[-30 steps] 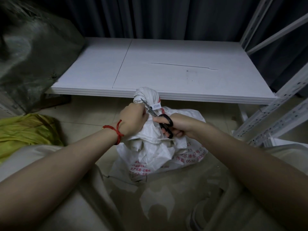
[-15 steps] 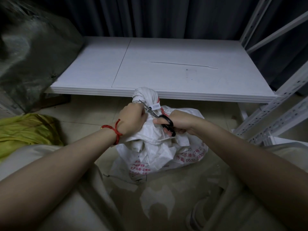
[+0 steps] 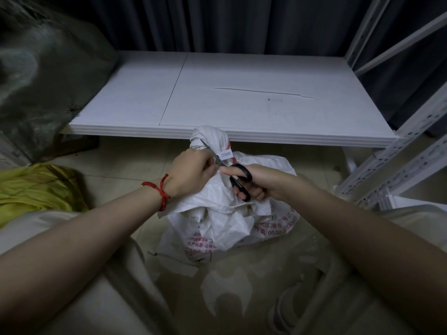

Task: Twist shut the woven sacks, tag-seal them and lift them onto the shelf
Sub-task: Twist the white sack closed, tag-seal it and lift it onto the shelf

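The white shelf is the biggest thing. It fills the top middle of the view, at 12 o'clock, and it is low, near the floor. A dark curtain hangs behind it. A big dark bag leans at 10 o'clock, against the left end of the shelf. White metal posts with holes stand at 3 o'clock.

The woven sack sits on the floor in the middle of the view, just in front of the shelf edge. It is white with red print low on its side. Its top is twisted into a tight knob that sticks up at 12 o'clock from the sack, in front of the shelf edge. A yellow cloth lies at 9 o'clock.

The left hand is curled round the sack's neck, just under the knob, and squeezes it tight. The right hand is at 3 o'clock from the neck. Its fingers go through the black loops of the scissors and hold them. The thin blades point up toward 11 o'clock, to the neck, close to the left hand's fingers.

A small white tag with numbers hangs on the neck, just beside the blades, with a bit of red by it. A red string is tied round the left wrist.
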